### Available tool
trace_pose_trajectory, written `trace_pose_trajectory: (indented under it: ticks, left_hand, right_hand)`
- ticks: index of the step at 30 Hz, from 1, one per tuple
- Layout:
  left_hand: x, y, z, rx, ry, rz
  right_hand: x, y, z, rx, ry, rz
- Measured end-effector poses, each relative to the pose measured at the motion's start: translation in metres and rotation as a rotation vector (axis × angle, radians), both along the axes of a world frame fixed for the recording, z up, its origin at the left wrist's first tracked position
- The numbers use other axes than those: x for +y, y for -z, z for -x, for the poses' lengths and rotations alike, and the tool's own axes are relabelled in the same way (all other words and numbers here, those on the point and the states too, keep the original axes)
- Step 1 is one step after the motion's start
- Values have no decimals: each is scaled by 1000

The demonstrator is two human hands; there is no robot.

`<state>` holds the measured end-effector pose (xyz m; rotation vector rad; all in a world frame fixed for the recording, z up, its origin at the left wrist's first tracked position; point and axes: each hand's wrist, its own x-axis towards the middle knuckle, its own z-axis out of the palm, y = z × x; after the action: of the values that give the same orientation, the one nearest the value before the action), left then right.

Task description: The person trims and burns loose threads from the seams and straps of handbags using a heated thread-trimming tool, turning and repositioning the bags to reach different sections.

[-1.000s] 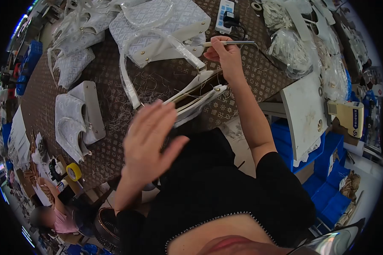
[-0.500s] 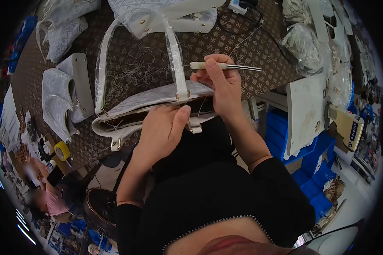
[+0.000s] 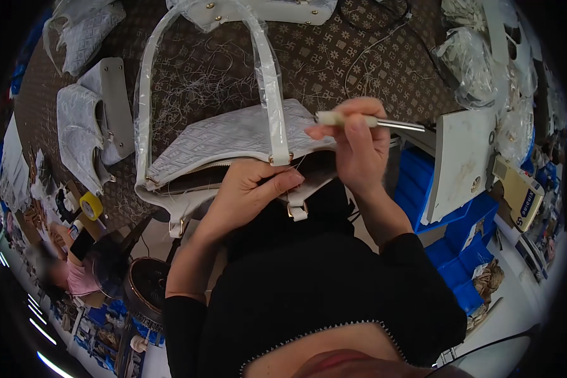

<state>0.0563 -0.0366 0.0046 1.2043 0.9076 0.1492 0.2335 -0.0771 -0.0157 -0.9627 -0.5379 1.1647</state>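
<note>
A white handbag [image 3: 223, 135] with a grey-white geometric pattern lies at the table edge in front of me, its zipped mouth gaping toward my body. Clear plastic wraps its upright handle [image 3: 268, 75]. My left hand [image 3: 249, 192] is closed, thumb and fingers pinching the bag's opening edge below the right handle base. Fine thread shows by those fingertips. Just right of the bag, my right hand [image 3: 365, 148] grips an awl [image 3: 343, 119] by its pale handle, the metal rod pointing right. The awl's left end is blurred.
Loose thread clippings [image 3: 201, 82] litter the brown patterned table. More bags stand left [image 3: 85, 129] and at the back [image 3: 271, 11]. Plastic-wrapped parts [image 3: 466, 66], a white board [image 3: 463, 157] and blue crates [image 3: 416, 183] are on the right. A fan [image 3: 148, 286] and another person [image 3: 75, 277] are lower left.
My right hand with the awl has moved right and slightly down, away from the handle. The left hand has shifted right along the bag's edge and now pinches it. The bag's mouth has tilted.
</note>
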Motion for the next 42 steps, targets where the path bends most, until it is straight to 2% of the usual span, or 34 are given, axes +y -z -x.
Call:
trace_pose_trajectory:
  ticks: [2, 6, 8, 9, 15, 42]
  left_hand:
    - [-4, 4, 3, -16, 0, -62]
    - [-6, 8, 5, -43, -11, -177]
    - [-6, 12, 7, -38, -11, -225]
    - [-6, 13, 7, -34, -5, -284]
    - [-9, 10, 5, -59, -36, -406]
    - [-9, 14, 3, -93, -66, -498]
  right_hand:
    - [-13, 11, -14, -83, -132, -219]
    - [-37, 10, -20, -58, -199, -199]
    - [-43, 8, -23, -171, -303, -205]
    - [-44, 1, -20, -134, -270, -130]
    - [-43, 6, -25, -290, -354, -169]
    - [-38, 9, -27, -406, -422, -219]
